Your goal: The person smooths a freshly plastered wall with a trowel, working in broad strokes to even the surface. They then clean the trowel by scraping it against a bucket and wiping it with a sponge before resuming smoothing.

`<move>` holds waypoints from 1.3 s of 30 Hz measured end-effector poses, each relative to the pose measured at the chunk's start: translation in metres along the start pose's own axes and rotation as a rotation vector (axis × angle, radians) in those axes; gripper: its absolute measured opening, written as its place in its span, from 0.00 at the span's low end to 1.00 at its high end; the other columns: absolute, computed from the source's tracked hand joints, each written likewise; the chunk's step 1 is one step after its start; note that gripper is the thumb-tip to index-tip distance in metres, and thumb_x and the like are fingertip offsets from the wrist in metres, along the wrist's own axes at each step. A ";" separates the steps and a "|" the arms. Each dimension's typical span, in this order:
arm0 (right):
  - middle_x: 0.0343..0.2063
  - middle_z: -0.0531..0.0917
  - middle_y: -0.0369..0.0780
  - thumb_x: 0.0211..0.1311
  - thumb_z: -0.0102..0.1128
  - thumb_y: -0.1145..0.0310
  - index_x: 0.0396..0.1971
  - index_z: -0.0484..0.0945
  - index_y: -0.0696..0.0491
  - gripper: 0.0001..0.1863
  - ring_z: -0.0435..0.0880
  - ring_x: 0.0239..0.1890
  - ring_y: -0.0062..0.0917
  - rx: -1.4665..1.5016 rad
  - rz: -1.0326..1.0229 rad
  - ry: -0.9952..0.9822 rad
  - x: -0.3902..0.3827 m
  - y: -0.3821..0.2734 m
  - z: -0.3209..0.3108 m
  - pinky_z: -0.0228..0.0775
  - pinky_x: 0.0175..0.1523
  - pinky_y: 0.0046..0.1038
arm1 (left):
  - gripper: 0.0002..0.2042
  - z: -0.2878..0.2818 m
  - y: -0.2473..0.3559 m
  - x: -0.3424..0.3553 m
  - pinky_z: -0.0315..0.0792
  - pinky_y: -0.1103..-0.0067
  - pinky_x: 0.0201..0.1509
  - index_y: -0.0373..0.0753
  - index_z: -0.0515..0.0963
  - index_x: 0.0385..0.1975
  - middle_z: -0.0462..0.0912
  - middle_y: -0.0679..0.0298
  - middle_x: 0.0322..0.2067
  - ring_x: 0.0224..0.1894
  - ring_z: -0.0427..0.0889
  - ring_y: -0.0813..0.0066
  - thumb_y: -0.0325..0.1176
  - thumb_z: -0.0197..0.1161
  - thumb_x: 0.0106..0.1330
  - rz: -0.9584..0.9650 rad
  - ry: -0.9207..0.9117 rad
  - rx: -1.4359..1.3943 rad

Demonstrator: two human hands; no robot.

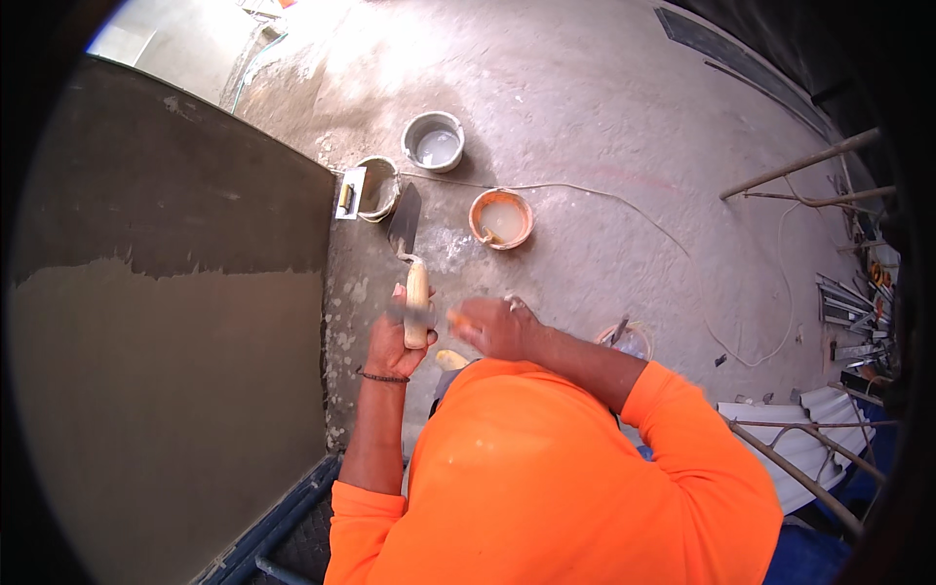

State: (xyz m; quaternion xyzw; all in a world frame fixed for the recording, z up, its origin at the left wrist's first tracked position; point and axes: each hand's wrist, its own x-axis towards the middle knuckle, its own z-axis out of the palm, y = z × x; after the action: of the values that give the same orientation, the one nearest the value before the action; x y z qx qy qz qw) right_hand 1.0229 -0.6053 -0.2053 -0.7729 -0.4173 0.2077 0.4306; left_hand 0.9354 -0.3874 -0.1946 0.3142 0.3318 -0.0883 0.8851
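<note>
A pointed trowel (pixel 416 288) with a pale wooden handle lies in my left hand (pixel 390 349), its dark blade pointing away from me. The thumb and fingers of that hand close round the handle. Just to the right, my right hand (pixel 499 328) is closed and smeared by motion. From it sticks out a blurred tool with an orange handle (pixel 458 320) and a flat grey blade, perhaps a scraper. This blade crosses over the trowel's handle; whether the two touch, I cannot tell.
On the left stands a wall (pixel 166 370), its upper band darker. Below are a grey bucket (pixel 409 146), a pale bucket (pixel 388 205) with a plastering float (pixel 348 195) at its rim, and an orange bucket (pixel 475 219). A cable (pixel 634 207) crosses the floor. Metal poles (pixel 799 166) stand right.
</note>
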 end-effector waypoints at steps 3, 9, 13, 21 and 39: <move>0.40 0.86 0.42 0.69 0.64 0.54 0.47 0.80 0.50 0.17 0.88 0.40 0.44 0.005 -0.071 -0.042 0.000 0.000 0.001 0.80 0.42 0.44 | 0.24 0.005 -0.002 0.003 0.78 0.76 0.33 0.35 0.76 0.54 0.80 0.62 0.33 0.31 0.80 0.73 0.53 0.52 0.80 0.025 0.047 -0.053; 0.39 0.86 0.42 0.68 0.64 0.53 0.48 0.80 0.50 0.17 0.88 0.42 0.42 -0.019 -0.057 0.029 -0.001 -0.001 0.008 0.81 0.44 0.44 | 0.23 0.007 0.004 -0.001 0.77 0.77 0.31 0.37 0.76 0.54 0.80 0.63 0.32 0.29 0.80 0.72 0.53 0.54 0.79 -0.005 -0.033 -0.089; 0.38 0.85 0.43 0.70 0.62 0.53 0.48 0.80 0.49 0.17 0.88 0.41 0.42 -0.028 -0.128 -0.076 0.006 0.000 0.006 0.81 0.44 0.45 | 0.25 0.006 0.005 -0.003 0.73 0.78 0.28 0.39 0.76 0.56 0.79 0.65 0.32 0.29 0.79 0.74 0.56 0.52 0.79 0.016 0.031 0.001; 0.39 0.87 0.47 0.71 0.61 0.54 0.51 0.79 0.51 0.18 0.88 0.42 0.47 0.020 -0.067 0.021 0.011 0.011 0.008 0.80 0.44 0.47 | 0.26 -0.002 0.004 -0.006 0.75 0.76 0.27 0.42 0.74 0.56 0.81 0.61 0.34 0.30 0.81 0.74 0.60 0.55 0.76 0.022 0.095 0.071; 0.36 0.86 0.46 0.67 0.67 0.58 0.49 0.79 0.52 0.17 0.87 0.38 0.46 -0.059 -0.042 0.073 0.014 0.018 0.004 0.81 0.40 0.43 | 0.26 0.002 0.011 -0.010 0.73 0.78 0.27 0.38 0.73 0.61 0.79 0.63 0.31 0.27 0.78 0.75 0.55 0.47 0.81 -0.041 -0.039 0.052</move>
State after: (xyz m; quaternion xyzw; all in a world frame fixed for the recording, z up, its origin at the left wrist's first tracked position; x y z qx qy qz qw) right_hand 1.0363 -0.5974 -0.2218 -0.7833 -0.4235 0.1580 0.4268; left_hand 0.9324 -0.3800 -0.1813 0.3285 0.3187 -0.1212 0.8808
